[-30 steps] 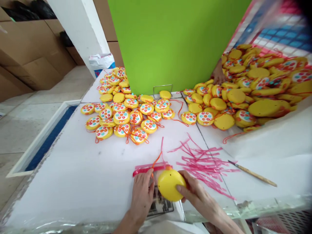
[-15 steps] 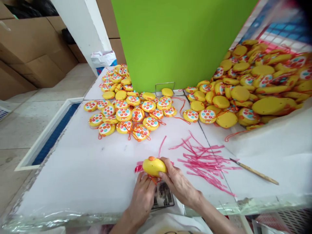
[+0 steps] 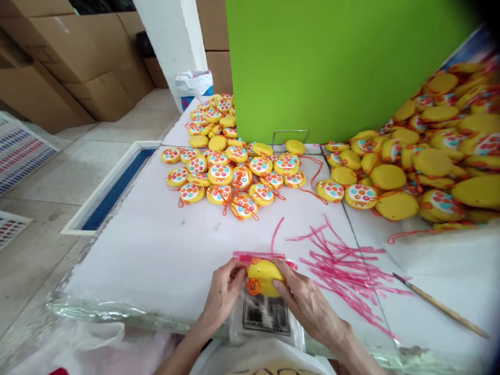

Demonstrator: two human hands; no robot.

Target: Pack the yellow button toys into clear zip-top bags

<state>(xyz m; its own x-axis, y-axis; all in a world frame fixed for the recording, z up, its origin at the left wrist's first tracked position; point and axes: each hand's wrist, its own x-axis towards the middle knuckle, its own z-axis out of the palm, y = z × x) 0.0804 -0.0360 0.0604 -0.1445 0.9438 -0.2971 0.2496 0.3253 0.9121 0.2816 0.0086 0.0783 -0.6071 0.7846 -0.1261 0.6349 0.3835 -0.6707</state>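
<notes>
A white table fills most of the view, its near edge wrapped in shiny clear film. A tall green board stands at the back. Yellow toys form a large heap on the right and a smaller cluster before the board. A broad stretch of white surface runs from the hands to the table's left edge. Pink strips lie scattered right of the hands. A clear plastic pouch reaches the near edge. Over it, the right hand grips one toy, thumb on top. The left hand curls at the toy's left end; whether its fingertips pinch anything cannot be told. A wooden-handled tool slants beyond the strips. A small orange cord sits against the held toy.
</notes>
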